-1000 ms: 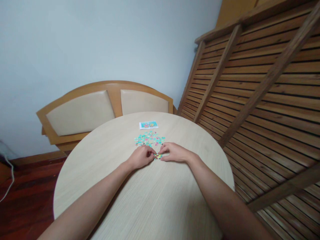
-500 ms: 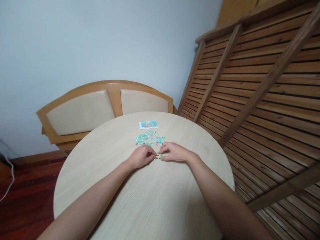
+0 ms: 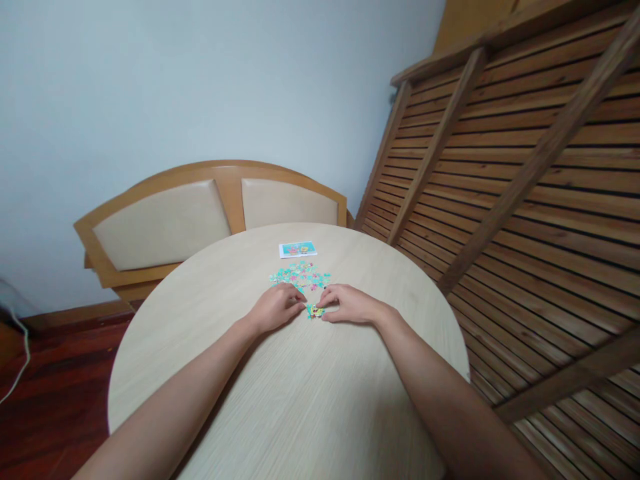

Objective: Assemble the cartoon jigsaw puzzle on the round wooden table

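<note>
A person is bending both hands to a small joined patch of yellow and teal jigsaw pieces (image 3: 315, 311) lying flat on a round, pale wood-grain table (image 3: 300, 400); the step in hand seems to be fitting pieces at its edge. Any further fitting would be calling for a light pinch on one side and steadying fingers on the other. Taking the patch as the clock's centre, the bare left hand (image 3: 274, 308) is resting at nine o'clock, its thumb and fingertips curling together just beside the edge; whether they are gripping a piece, I cannot tell. The bare right hand (image 3: 353, 304) is lying at three o'clock, thumb and fingers parting around the patch's near-right end, apparently touching it. A loose teal, white and pink spread of pieces (image 3: 295, 272) is sitting towards eleven o'clock, a flat rectangular teal picture card (image 3: 299, 250) beyond.
</note>
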Demonstrator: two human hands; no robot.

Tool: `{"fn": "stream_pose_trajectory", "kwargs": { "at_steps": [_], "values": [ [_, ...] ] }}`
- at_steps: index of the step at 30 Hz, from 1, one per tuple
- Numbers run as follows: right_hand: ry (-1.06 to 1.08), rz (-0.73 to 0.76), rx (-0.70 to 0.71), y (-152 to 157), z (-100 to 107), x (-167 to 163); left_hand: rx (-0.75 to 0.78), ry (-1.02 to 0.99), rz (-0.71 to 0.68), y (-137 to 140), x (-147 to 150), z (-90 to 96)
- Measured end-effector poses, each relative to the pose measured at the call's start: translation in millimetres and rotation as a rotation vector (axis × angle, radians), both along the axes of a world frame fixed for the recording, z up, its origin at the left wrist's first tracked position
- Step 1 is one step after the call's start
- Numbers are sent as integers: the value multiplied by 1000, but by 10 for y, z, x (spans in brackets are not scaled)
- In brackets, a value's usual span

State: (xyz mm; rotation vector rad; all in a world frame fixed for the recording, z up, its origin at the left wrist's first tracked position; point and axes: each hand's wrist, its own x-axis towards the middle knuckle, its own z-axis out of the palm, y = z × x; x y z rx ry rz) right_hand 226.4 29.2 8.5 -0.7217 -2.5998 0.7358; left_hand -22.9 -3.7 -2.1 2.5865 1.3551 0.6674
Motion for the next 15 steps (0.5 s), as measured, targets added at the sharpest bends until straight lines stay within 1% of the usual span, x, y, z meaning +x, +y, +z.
{"fn": "stream_pose_trajectory", "kwargs": {
  "at_steps": [7, 15],
  "values": [
    [-3, 1, -10, -3, 2, -4, 91, 23, -5, -15, 68, -73],
    [-18, -4, -4, -16, 22, -3, 78, 2, 9, -21, 115, -105]
  ]
}}
